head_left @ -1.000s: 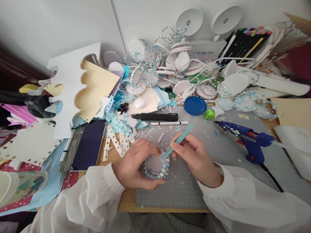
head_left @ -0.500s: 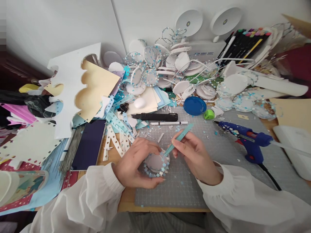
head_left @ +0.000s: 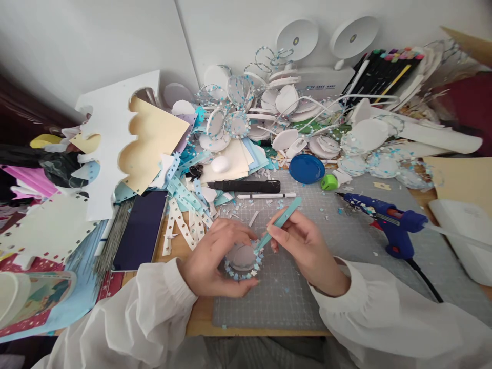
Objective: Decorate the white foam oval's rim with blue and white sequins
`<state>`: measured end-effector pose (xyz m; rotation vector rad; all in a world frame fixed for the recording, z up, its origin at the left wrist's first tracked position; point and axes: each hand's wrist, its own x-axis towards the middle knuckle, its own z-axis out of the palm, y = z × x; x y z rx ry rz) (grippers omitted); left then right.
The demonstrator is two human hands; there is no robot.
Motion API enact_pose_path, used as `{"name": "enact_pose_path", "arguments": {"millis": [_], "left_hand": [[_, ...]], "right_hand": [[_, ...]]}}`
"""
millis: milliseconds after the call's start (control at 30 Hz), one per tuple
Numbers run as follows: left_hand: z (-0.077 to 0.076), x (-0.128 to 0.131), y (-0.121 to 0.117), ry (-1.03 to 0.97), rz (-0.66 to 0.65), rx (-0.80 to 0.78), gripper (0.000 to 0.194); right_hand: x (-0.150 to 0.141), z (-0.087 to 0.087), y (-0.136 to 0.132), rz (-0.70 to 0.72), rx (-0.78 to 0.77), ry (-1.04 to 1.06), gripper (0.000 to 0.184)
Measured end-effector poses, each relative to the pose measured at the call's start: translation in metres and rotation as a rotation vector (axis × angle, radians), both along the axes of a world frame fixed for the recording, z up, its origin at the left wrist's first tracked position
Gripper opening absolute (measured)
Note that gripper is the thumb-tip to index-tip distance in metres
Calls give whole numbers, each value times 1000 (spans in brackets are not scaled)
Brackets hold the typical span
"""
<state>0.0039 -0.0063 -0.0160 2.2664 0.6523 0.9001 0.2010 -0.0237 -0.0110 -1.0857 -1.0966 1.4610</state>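
Note:
My left hand [head_left: 221, 259] curls its thumb and fingers around a small round ring [head_left: 245, 275] edged with tiny light blue and white stars. Its middle looks greyish and pale; the left side is partly covered by my fingers. In my right hand [head_left: 298, 246] is a pair of slim teal tweezers [head_left: 282, 221], pinched between thumb and fingers. Their narrow tip points down to the left and meets the ring's upper right edge among the stars. Whether a star is gripped at the tip is too small to tell.
A grey cutting mat [head_left: 269, 307] lies beneath. To the right rests a blue hot glue gun [head_left: 384, 215]. Behind are a black pen-like cutter [head_left: 246, 185], a blue lid [head_left: 306, 169] and many white foam discs. A phone [head_left: 140, 230] and punched paper strips [head_left: 184, 220] lie left.
The tweezers and my right hand have shifted slightly left and down, with the tip lower on the ring's edge. The ring has tilted a little in my left hand.

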Motion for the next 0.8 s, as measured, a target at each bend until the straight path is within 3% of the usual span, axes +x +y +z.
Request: {"name": "enact_pose_path", "arguments": {"millis": [167, 367, 567, 800], "left_hand": [[0, 0, 0, -1, 9, -12, 48], [3, 1, 0, -14, 7, -3, 46], [1, 1, 0, 2, 32, 15, 47], [1, 0, 1, 17, 63, 20, 47]], "right_hand": [[0, 1, 1, 6, 4, 19, 16], [3, 1, 6, -52, -145, 138, 23], [1, 0, 5, 96, -79, 55, 22], [1, -4, 5, 60, -70, 63, 23]]}}
